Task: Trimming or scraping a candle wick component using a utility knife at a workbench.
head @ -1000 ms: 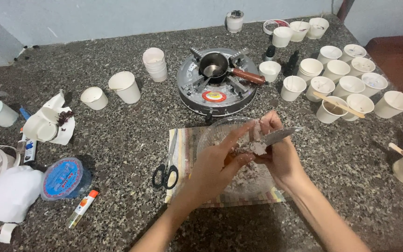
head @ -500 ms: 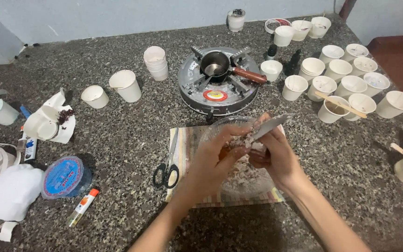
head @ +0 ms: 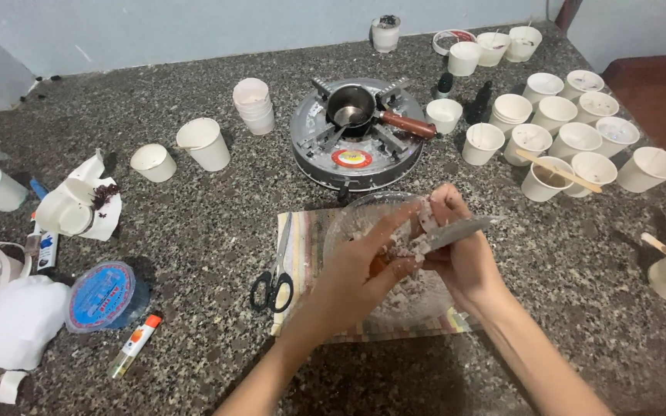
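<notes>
Speckled stone counter (head: 194, 223): cups (head: 203, 143), stove (head: 356, 146), scissors (head: 275, 281).

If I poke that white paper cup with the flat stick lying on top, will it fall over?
Probably. The cup looks thin and light, so a poke would likely slide or tip it. The stick only rests across its rim and overhangs, so it might slip off first. Neighbouring cups stand close and could get bumped.

Home craft workspace, speckled stone floor (head: 210, 223), small gas burner (head: 356, 146), many white paper cups (head: 556, 115)

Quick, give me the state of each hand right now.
Left hand: closed on a whitish chunk over the glass bowl.
Right hand: closed on a knife.
</notes>
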